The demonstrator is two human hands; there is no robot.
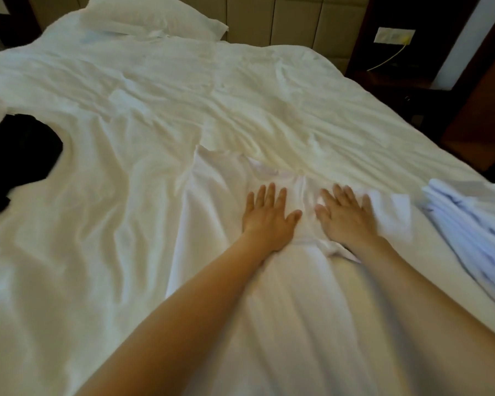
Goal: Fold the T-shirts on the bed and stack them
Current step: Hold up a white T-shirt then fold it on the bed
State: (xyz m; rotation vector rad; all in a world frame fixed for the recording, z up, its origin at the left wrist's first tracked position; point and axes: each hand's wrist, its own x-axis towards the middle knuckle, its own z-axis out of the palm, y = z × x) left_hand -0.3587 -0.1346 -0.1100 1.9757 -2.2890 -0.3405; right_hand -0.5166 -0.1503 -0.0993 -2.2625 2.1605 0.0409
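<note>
A wide bed with a rumpled white duvet fills the room, with a pillow at 11 o'clock against a padded beige headboard and a wall socket with a yellow cable at 1 o'clock. The white T-shirt lies lengthwise at the centre and runs down toward 6 o'clock, its far end creased and bunched. Both palms press flat on it side by side. The left hand has straight fingers held near each other and the thumb out. The right hand, blurred, has its fingers straight and a little spread. Neither hand grips any cloth. A black garment lies heaped at 9 o'clock, and a pale blue folded pile sits at 3 o'clock near the bed's edge.

The step in hand looks like smoothing the shirt before a fold. To do it well, sweep from the middle outward toward 9 and 3 o'clock so the creases leave by the sides and don't gather under the palms. White on white hides the hems, so find each edge by touch first. Light pressure should keep the soft duvet from dragging along, and the crumpled flap by the right wrist wants flattening before anything is folded over it
</note>
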